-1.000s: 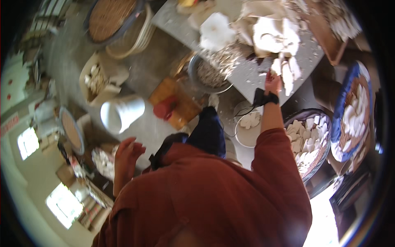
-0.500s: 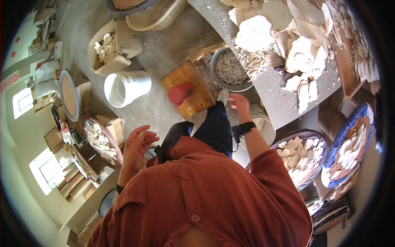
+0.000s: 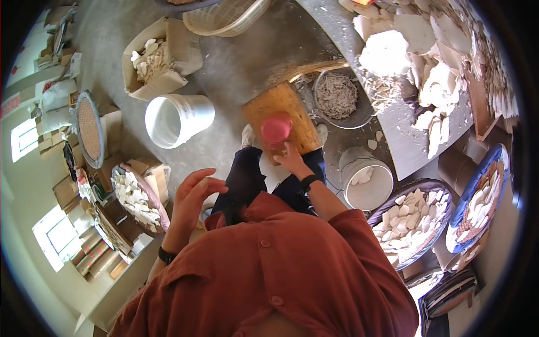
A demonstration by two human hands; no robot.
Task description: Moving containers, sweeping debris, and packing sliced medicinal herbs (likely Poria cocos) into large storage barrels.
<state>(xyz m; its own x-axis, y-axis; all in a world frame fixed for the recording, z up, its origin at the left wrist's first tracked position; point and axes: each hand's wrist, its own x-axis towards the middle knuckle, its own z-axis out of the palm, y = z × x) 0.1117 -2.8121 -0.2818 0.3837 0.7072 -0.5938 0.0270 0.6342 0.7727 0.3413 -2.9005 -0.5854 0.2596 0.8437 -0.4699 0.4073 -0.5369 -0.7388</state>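
My right hand (image 3: 291, 160) is closed on the near end of a red plastic scoop (image 3: 277, 128), whose round bowl is over a worn wooden board (image 3: 274, 98). The scoop's handle is mostly hidden by the fingers. I cannot tell whether the scoop still touches the board. My left hand (image 3: 195, 192) hangs in the air left of my legs, fingers apart and slightly bent, with nothing in it. Right of the board, a grey basin (image 3: 359, 122) holds many thin pale strips.
A white bucket (image 3: 193, 119) lies left of the board, near a carton (image 3: 188, 53). Another white bucket (image 3: 351, 160) stands on the right with pale pieces inside. The table (image 3: 401, 143) is littered with pale slabs. Round trays (image 3: 443, 224) of flat pieces flank me.
My right hand has moved left and down from beside the basin onto the scoop. The scoop has turned so its opening shows. The view has shifted; my left hand stays raised.
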